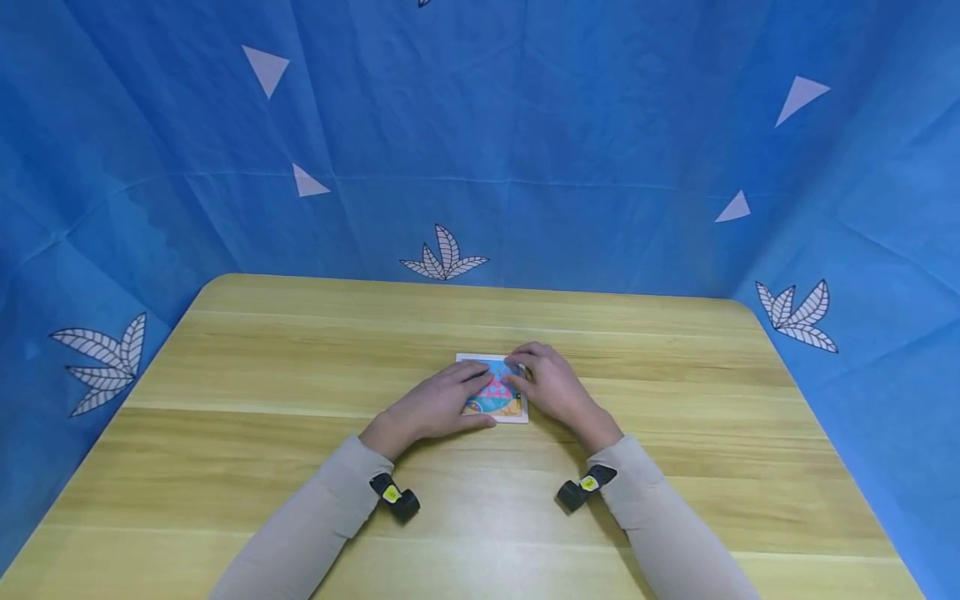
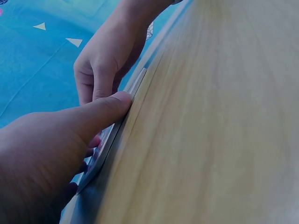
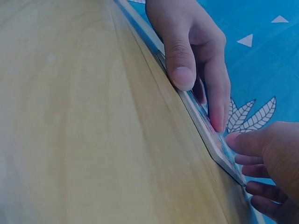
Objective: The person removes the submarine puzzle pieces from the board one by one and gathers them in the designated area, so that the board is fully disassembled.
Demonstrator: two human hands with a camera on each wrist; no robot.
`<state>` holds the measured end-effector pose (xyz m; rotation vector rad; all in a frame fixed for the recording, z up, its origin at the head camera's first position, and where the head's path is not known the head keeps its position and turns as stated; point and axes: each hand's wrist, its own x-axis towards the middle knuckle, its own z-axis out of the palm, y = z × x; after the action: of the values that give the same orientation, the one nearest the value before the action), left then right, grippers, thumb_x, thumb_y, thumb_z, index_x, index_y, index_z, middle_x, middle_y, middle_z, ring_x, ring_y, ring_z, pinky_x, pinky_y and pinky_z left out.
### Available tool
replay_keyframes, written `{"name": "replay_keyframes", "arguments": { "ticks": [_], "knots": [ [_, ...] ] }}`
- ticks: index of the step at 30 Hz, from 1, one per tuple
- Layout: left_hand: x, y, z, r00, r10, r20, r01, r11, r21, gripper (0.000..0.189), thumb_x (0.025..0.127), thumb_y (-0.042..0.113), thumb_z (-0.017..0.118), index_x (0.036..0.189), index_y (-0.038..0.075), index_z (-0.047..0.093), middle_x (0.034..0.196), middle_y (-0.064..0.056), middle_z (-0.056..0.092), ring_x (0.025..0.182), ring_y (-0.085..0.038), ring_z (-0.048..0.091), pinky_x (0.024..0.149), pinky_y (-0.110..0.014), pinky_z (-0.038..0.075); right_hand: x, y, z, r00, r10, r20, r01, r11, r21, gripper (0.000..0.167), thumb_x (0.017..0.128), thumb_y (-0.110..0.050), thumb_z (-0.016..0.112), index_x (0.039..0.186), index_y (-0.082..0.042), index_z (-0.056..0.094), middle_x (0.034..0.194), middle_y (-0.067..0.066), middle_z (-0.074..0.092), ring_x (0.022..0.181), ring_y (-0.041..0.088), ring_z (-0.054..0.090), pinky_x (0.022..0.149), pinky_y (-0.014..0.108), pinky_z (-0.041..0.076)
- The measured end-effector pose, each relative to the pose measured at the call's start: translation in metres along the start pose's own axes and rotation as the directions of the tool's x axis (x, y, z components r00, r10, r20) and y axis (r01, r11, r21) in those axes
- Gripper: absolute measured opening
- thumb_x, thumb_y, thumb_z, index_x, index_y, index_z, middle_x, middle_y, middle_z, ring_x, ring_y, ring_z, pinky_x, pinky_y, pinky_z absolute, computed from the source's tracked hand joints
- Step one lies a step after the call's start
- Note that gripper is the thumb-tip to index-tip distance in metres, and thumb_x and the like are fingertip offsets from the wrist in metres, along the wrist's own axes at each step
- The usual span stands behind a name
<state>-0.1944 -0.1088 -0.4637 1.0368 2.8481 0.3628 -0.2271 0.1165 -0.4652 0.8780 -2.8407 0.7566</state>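
Observation:
A small square jigsaw puzzle (image 1: 491, 405) with a white border and a blue, pink and orange picture lies flat on the table. My left hand (image 1: 442, 402) rests on its left side, fingers over the picture and thumb along the near edge. From the right, my right hand (image 1: 553, 385) touches the upper right part with thumb and fingertips, the fingers loosely bent. In the right wrist view, the right hand's thumb (image 3: 245, 142) is close to the left hand's fingertips above the puzzle. Whether a loose piece lies under the fingers is hidden.
The wooden table (image 1: 480, 517) has light grain and rounded far corners. Behind it and at both sides hangs a blue cloth (image 1: 510, 125) printed with white triangles and leaves. Each sleeved wrist carries a small black camera (image 1: 576, 494).

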Motion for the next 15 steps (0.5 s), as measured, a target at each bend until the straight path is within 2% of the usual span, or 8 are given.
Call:
{"name": "replay_keyframes", "arguments": {
  "ticks": [6, 15],
  "knots": [
    [0.0000, -0.0004, 0.0020, 1.000, -0.010, 0.005, 0.010, 1.000, 0.007, 0.081, 0.091, 0.065, 0.051, 0.149, 0.009, 0.041, 0.154, -0.008, 0.037, 0.142, -0.025, 0.032, 0.116, -0.038, 0.029, -0.0018, -0.0030, -0.0011, 1.000, -0.009, 0.010, 0.009, 1.000, -0.023, 0.034, 0.095, -0.026, 0.066, 0.121, -0.005, 0.069, 0.123, 0.011, 0.060, 0.117, 0.030, 0.054, 0.100, 0.046, 0.046],
    [-0.0011, -0.0013, 0.0043, 1.000, 0.000, -0.021, 0.000, 1.000, 0.023, 0.081, 0.091, 0.066, 0.052, 0.149, 0.010, 0.043, 0.152, -0.008, 0.039, 0.140, -0.025, 0.034, 0.114, -0.038, 0.033, -0.0017, -0.0041, -0.0002, 1.000, -0.008, 0.012, 0.009, 0.999, -0.044, 0.034, 0.095, -0.026, 0.067, 0.122, -0.005, 0.068, 0.124, 0.011, 0.060, 0.117, 0.029, 0.055, 0.099, 0.045, 0.047]
  ]
}}
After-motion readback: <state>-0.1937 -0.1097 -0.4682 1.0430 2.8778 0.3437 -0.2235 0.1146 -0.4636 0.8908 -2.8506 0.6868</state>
